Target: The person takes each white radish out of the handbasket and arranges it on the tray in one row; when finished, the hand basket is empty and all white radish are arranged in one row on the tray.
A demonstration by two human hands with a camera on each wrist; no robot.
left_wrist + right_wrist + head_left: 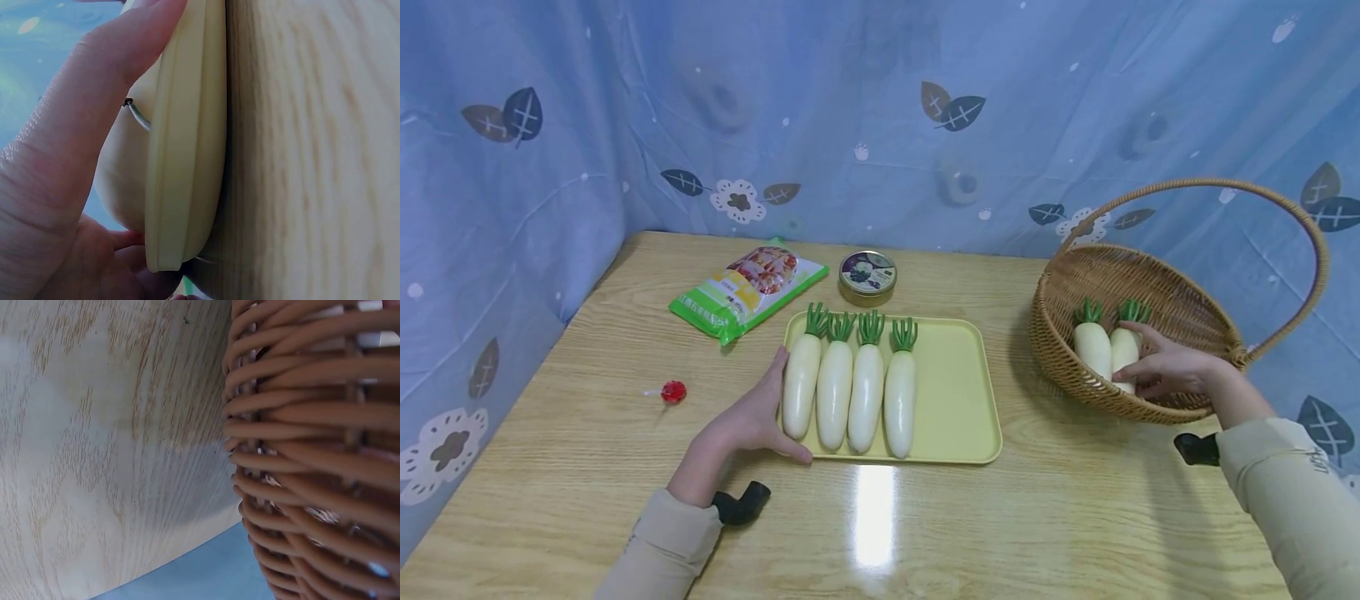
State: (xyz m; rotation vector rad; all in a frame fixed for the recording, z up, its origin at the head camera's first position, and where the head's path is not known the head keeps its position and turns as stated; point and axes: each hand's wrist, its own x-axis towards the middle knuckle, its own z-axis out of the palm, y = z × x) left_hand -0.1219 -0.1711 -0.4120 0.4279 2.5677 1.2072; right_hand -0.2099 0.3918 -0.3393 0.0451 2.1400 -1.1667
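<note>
Several white radishes (867, 396) with green tops lie side by side on the left part of a pale yellow tray (958, 392). My left hand (748, 423) holds the tray at its near left corner, thumb along the front rim and fingers up the left side. In the left wrist view the thumb lies over the tray's edge (178, 144). On the right, my right hand (1176, 367) reaches into a wicker basket (1060, 367) and grips a white radish (1124, 346). Another radish (1092, 346) lies left of it. The basket wall (312, 437) hides this hand in the right wrist view.
A green and white food packet (748, 287) and a round tin (867, 277) stand behind the tray. A red lollipop (673, 392) lies on the wooden table (587, 433) at left. The basket's tall handle (1195, 182) arches over it. A blue curtain (850, 108) hangs behind.
</note>
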